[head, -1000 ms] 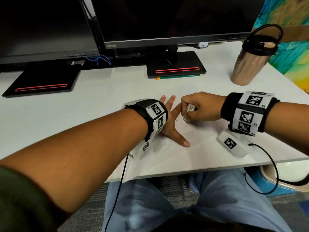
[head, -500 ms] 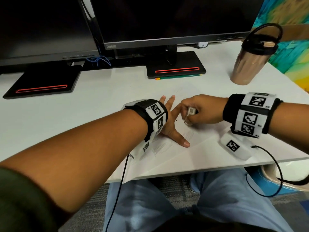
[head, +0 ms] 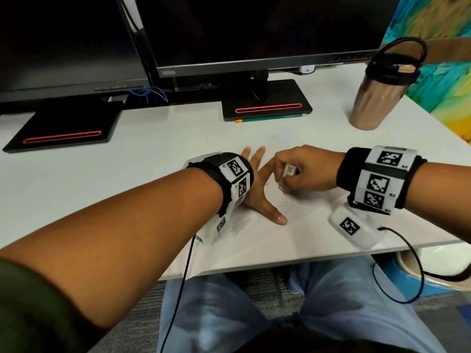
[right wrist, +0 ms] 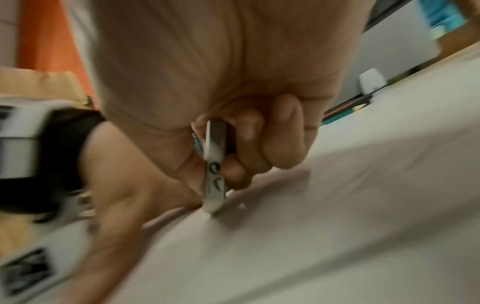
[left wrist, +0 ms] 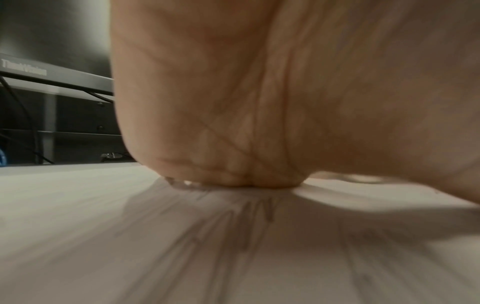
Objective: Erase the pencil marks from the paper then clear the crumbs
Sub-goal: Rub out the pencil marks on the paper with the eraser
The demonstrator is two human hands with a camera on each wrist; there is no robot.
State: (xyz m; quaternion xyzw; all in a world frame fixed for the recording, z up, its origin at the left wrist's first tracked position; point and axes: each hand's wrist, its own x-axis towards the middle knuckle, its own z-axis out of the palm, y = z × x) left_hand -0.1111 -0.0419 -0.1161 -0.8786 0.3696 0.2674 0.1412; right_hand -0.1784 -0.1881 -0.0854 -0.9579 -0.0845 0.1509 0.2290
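A white sheet of paper (head: pixel 300 225) with grey pencil scribbles (head: pixel 244 225) lies near the front edge of the white desk (head: pixel 76 189). My left hand (head: pixel 257 189) lies flat on the paper with fingers spread and thumb out, pressing it down. My right hand (head: pixel 303 171) grips a white eraser (head: pixel 286 175) in a printed sleeve, its lower tip on the paper just right of my left hand. In the right wrist view the eraser (right wrist: pixel 214 174) stands on end, pinched between thumb and curled fingers. Pencil strokes (left wrist: pixel 259 216) run under my left palm (left wrist: pixel 259 102).
Two dark monitors on black stands (head: pixel 265 100) line the back of the desk. A green pencil (head: pixel 272 119) lies before the right stand. A copper tumbler (head: pixel 377 93) with a black lid stands at the right. Cables hang off the front edge.
My right hand with the eraser has shifted slightly right and toward me in small rubbing strokes. My left hand has stayed flat on the paper.
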